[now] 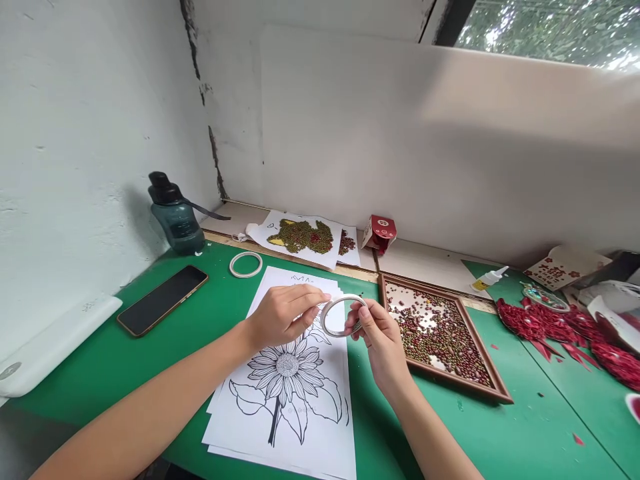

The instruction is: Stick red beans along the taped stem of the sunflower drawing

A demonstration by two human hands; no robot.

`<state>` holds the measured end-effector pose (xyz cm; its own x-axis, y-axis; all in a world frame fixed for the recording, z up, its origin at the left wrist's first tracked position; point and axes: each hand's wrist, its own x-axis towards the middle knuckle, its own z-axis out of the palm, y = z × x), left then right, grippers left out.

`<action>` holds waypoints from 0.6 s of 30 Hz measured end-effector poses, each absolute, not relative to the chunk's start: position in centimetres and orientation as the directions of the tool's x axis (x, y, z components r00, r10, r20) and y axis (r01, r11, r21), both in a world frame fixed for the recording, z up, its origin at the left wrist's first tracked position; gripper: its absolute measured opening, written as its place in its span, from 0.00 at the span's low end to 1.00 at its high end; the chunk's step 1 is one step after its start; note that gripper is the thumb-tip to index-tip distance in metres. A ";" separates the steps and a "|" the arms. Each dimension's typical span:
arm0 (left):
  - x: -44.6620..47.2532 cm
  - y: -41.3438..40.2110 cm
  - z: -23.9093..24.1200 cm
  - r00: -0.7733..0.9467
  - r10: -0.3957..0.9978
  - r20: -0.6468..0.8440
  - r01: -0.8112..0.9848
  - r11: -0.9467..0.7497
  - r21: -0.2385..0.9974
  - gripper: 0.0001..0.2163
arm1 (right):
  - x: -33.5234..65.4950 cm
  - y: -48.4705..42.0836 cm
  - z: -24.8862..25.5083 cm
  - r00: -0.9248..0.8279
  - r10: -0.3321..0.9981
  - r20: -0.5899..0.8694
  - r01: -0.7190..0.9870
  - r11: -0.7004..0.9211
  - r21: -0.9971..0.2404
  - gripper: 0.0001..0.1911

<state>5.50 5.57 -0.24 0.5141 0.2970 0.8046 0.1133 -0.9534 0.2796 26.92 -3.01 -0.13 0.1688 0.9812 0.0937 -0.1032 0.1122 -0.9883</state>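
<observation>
My right hand (383, 343) holds a narrow white roll of tape (326, 327) by its right side, tilted up above the paper. At the roll's upper left edge, the fingers of my left hand (285, 317) are drawn together in a pinch. Whether a tape end lies between them is too small to make out. Below both hands is a stack of white sheets (335, 433), the top one printed with a line-drawn sunflower (287, 365). Another tape roll (231, 265) lies flat on the green table to the left.
A wooden-framed tray (487, 399) of red and green beans stands at right. Leftward are a phone (163, 300), a water bottle (177, 223) and a white device (60, 343). A bean picture (305, 237), red box (380, 230), glue bottle (490, 279) and red tassels (555, 323) sit farther back.
</observation>
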 end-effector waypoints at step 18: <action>5.3 6.0 -1.1 0.413 0.526 0.743 0.251 -0.851 0.462 0.25 | 27.5 -2.9 -0.1 0.254 0.965 0.067 -0.230 0.127 -0.965 0.12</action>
